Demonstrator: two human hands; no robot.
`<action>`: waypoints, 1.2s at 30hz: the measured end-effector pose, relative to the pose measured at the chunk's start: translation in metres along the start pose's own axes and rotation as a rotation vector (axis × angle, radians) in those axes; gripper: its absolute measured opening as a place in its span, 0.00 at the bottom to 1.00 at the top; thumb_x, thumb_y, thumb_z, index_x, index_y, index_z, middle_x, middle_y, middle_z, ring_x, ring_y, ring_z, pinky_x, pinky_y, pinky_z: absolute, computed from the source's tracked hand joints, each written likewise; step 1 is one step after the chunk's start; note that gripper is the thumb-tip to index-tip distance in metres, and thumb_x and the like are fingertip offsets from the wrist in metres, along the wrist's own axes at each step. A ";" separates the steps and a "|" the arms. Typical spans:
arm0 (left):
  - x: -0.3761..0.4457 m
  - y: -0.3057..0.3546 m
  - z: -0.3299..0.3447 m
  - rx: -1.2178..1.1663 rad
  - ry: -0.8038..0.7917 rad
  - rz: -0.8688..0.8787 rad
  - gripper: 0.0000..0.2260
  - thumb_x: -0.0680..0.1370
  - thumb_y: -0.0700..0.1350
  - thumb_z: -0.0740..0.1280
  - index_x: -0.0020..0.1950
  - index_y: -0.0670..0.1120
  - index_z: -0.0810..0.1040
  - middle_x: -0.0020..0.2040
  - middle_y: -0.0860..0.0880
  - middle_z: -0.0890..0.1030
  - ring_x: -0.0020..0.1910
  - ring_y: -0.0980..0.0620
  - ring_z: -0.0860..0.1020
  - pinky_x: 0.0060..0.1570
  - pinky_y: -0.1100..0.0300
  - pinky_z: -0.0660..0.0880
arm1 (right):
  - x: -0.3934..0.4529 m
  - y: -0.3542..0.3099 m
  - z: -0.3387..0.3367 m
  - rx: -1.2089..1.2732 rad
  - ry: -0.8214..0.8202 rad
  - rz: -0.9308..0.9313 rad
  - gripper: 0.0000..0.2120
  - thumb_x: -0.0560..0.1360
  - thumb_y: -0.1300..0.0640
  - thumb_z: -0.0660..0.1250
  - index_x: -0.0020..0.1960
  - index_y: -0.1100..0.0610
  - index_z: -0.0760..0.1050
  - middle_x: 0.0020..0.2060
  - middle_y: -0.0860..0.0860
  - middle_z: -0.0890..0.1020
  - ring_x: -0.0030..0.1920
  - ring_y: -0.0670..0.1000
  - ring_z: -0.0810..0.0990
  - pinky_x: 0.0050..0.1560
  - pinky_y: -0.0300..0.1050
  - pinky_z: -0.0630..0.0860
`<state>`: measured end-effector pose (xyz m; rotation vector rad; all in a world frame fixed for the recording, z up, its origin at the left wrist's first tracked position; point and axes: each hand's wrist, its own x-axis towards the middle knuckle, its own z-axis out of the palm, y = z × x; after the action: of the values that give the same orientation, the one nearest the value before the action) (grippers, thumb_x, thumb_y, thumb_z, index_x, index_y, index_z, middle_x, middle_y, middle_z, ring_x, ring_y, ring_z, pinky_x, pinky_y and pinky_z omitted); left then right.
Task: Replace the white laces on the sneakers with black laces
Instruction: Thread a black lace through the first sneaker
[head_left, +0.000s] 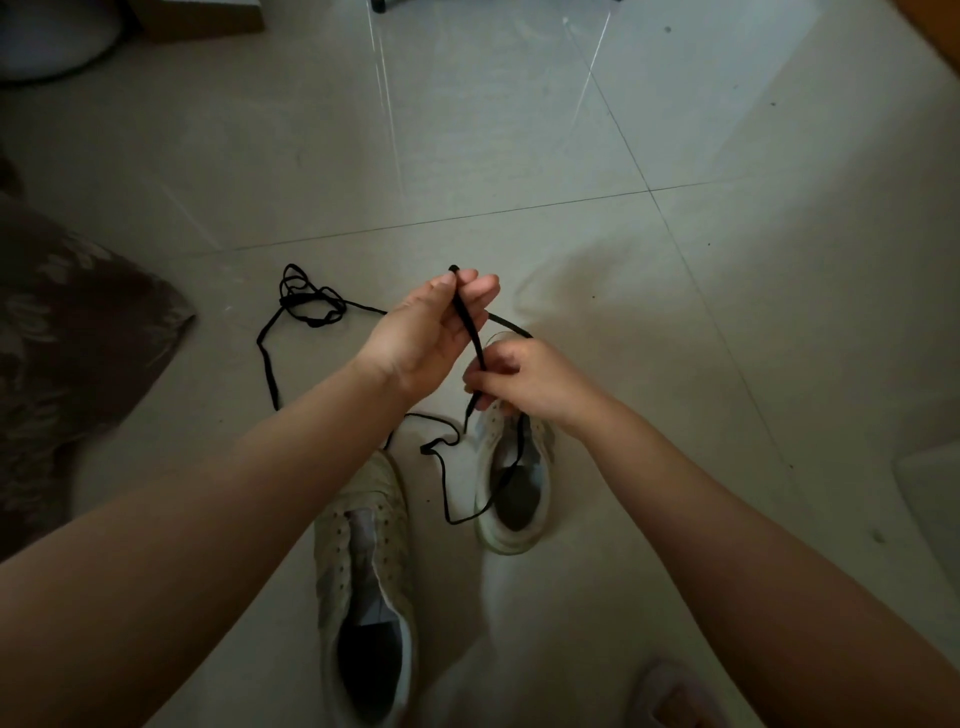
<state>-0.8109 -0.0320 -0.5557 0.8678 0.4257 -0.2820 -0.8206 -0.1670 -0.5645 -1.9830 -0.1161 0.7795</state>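
Two pale sneakers stand on the tiled floor with no laces in their eyelets. The left sneaker lies near me, and the right sneaker sits farther off under my hands. My left hand pinches one end of a black lace between thumb and fingers, its tip sticking up. My right hand grips the same lace just below, above the right sneaker's toe. The lace trails down over the right sneaker and loops on the floor. A second black lace lies tangled on the floor to the left.
A dark patterned cushion or fabric lies at the left edge. A slipper toe shows at the bottom right. A cardboard box and a pale round object stand at the top left. Pale floor tiles stretch ahead.
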 end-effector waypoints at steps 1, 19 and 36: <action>0.000 0.000 -0.001 0.049 0.009 0.007 0.14 0.84 0.45 0.50 0.49 0.46 0.74 0.45 0.50 0.83 0.51 0.55 0.80 0.56 0.60 0.73 | 0.000 0.000 0.000 0.074 0.001 -0.002 0.04 0.77 0.63 0.65 0.44 0.58 0.77 0.39 0.53 0.83 0.36 0.46 0.83 0.35 0.35 0.75; -0.010 -0.030 -0.023 0.998 0.083 -0.029 0.03 0.75 0.40 0.69 0.47 0.43 0.81 0.40 0.49 0.82 0.34 0.61 0.79 0.35 0.69 0.73 | 0.007 0.010 -0.011 0.430 0.238 0.063 0.14 0.74 0.61 0.70 0.59 0.61 0.77 0.49 0.52 0.80 0.41 0.46 0.81 0.42 0.37 0.78; 0.000 -0.057 -0.034 0.977 0.261 -0.060 0.05 0.76 0.44 0.69 0.42 0.44 0.81 0.40 0.49 0.83 0.38 0.55 0.78 0.41 0.62 0.76 | 0.003 0.055 0.009 -0.535 0.271 0.010 0.10 0.74 0.55 0.68 0.54 0.52 0.83 0.74 0.51 0.64 0.75 0.57 0.52 0.72 0.46 0.53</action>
<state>-0.8428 -0.0409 -0.6131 1.8634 0.5614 -0.4436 -0.8354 -0.1883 -0.6136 -2.5781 -0.1671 0.5083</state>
